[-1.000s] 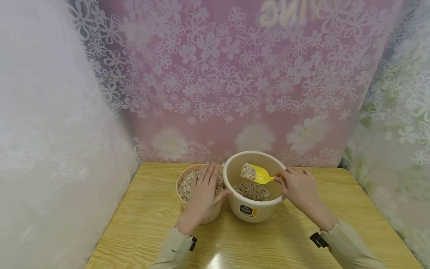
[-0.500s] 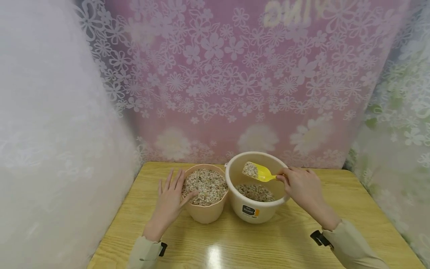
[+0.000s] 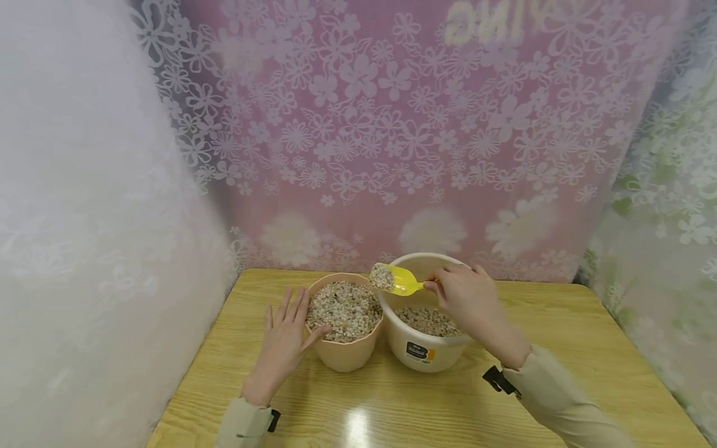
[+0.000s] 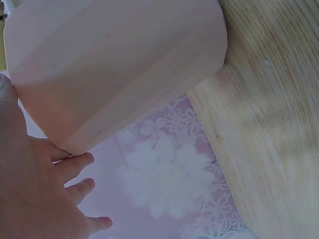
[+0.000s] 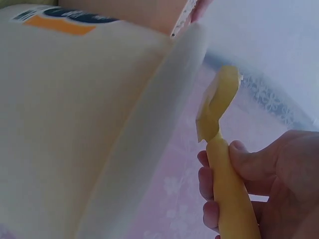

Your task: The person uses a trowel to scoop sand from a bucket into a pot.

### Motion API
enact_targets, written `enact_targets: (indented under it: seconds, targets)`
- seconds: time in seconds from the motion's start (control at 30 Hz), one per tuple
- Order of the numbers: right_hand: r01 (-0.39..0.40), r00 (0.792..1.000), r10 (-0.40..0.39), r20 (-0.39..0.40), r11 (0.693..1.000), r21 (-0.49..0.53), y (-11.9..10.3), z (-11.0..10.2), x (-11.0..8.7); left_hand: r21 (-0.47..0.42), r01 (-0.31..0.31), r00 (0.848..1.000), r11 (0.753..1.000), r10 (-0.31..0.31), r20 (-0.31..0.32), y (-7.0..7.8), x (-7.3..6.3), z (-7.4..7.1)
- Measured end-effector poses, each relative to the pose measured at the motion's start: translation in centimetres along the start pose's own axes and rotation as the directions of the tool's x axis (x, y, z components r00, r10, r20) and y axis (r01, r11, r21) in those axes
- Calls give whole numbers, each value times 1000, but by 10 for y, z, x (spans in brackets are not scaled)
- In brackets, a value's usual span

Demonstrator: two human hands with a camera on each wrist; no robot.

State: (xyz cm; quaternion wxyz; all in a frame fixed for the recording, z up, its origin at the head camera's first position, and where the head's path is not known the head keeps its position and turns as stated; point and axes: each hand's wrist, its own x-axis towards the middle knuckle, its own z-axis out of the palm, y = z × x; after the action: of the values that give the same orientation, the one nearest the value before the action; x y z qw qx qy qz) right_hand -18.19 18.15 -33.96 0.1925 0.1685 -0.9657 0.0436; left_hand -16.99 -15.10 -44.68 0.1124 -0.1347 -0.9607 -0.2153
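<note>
My right hand grips the handle of a yellow scoop loaded with pale gravel. The scoop hangs over the left rim of a cream bucket, its tip near the neighbouring pot. In the right wrist view, fingers and thumb wrap around the scoop handle. Gravel covers the bucket's bottom. A peach pot beside it is filled almost to the rim with gravel. My left hand rests against the pot's left rim, fingers extended; the left wrist view shows it touching the pot wall.
Both containers stand side by side on a wooden table. A pink floral curtain hangs right behind the table, and pale sheets flank it at the sides. A label is on the bucket's front.
My left hand has gone from over the pot's gravel to the pot's left rim. The loaded scoop in my right hand has moved left, from inside the bucket's opening toward the pot.
</note>
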Motion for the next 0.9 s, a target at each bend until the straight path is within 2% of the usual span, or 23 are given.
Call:
enact_targets:
  seconds: [0.13,0.23,0.37,0.43,0.5,0.67,0.9]
  targets:
    - [75,997,-76,-31,997,-32,-18,6,6,0,-6,1000,1000,6,-7,-1,0,4]
    - [137,987,-142,-81,988,-65,-30,12,10,-8,-9,1000,1000,9,-15,-2,-1,5]
    - [217,954,-239,-182,967,-134,-46,20,14,-19,-13,1000,1000,12,-26,-2,-1,5]
    - [241,939,-274,-209,955,-172,-53,23,16,-20,-14,1000,1000,13,-27,-1,-2,5]
    - [249,936,-288,-202,948,-200,-59,25,18,-18,-15,999,1000,15,-30,-1,-2,4]
    - [261,944,-299,-137,935,-239,-69,28,19,-24,-23,999,999,22,-33,1,-1,4]
    - [303,936,-336,-101,920,-246,-69,22,19,-17,-15,1000,1000,15,-25,-1,-1,4]
